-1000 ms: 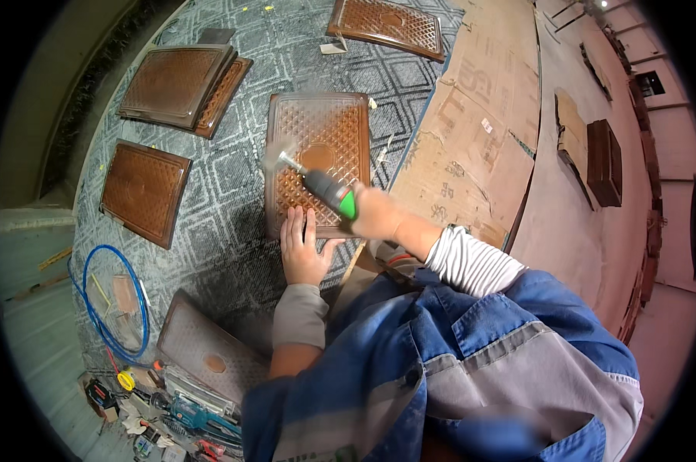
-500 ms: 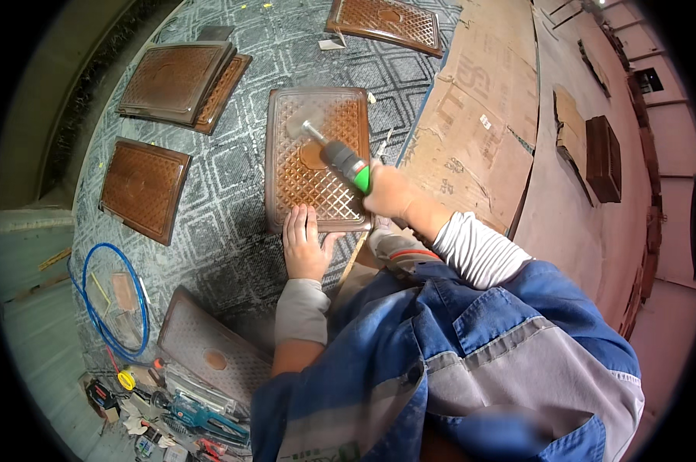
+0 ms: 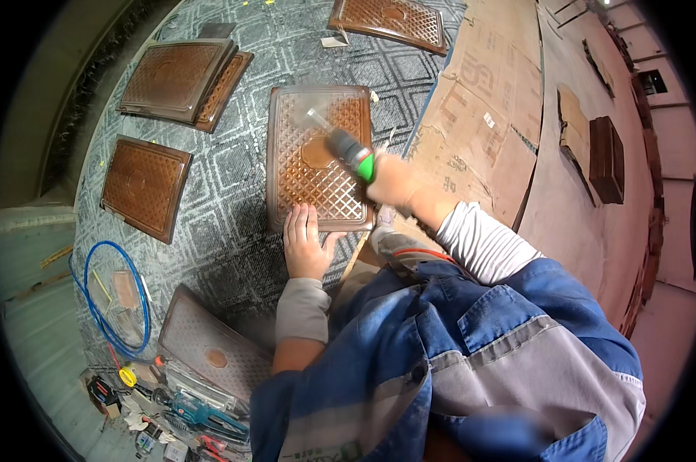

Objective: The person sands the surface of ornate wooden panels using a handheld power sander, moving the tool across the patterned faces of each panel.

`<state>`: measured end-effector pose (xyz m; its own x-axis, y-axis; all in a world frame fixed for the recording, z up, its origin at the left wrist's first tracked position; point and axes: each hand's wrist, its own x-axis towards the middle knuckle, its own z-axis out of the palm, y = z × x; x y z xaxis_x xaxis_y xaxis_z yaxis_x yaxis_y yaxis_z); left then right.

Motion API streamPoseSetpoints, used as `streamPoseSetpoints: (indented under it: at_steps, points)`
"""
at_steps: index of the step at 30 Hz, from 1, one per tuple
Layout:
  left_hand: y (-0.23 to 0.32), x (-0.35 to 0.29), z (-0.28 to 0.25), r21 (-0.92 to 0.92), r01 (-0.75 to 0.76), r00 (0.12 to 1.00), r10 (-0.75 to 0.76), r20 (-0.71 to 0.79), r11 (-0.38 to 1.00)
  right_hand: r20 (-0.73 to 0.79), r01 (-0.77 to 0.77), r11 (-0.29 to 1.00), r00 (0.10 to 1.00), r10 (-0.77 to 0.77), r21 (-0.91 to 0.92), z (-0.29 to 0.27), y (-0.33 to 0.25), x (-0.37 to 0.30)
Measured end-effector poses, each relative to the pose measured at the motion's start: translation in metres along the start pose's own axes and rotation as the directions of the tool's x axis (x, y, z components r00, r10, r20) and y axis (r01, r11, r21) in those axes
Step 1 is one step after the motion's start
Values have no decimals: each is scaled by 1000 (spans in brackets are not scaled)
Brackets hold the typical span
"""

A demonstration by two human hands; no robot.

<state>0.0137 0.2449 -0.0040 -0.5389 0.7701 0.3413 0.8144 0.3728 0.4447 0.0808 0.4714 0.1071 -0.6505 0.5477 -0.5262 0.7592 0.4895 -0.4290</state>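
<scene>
A brown embossed panel (image 3: 286, 173) with a diamond lattice and an oval centre lies flat on the patterned cloth before me. My left hand (image 3: 308, 245) rests on its near edge, fingers stretched out over the rim, holding nothing. My right hand (image 3: 395, 183) is wrapped round a handheld rotary tool (image 3: 352, 152) with a dark collar, a green band and a thin metal shaft. The shaft points far left over the panel's upper half. Its tip is blurred, so I cannot tell whether it touches. The panel's far part looks dull and hazy; the near part shines.
Similar panels lie at left (image 3: 144, 189), stacked at far left (image 3: 171, 81) and at the back (image 3: 390, 23). A greyish panel (image 3: 209, 346) lies near left, beside a blue hose loop (image 3: 94, 308) and a teal power tool (image 3: 202, 416). Cardboard (image 3: 486, 108) covers the right side.
My right hand and the rotary tool have shifted slightly right, and the tool's tip is more blurred. My left hand stays on the panel's near edge.
</scene>
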Motion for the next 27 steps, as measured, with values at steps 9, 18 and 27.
streamPoseSetpoints:
  at_steps: [9,18,27]
  points:
    - [0,-1,2,15,-9,1000,10,-13,1000,-13,-148,979,988,151,140,-32,24,1]
    - [-4,-4,5,-29,1,1000,-1,-6,1000,-73,52,999,996,-51,15,5,36,2]
    - [-4,-4,7,-46,-19,999,18,-37,999,32,146,989,989,-145,-17,20,1,-27]
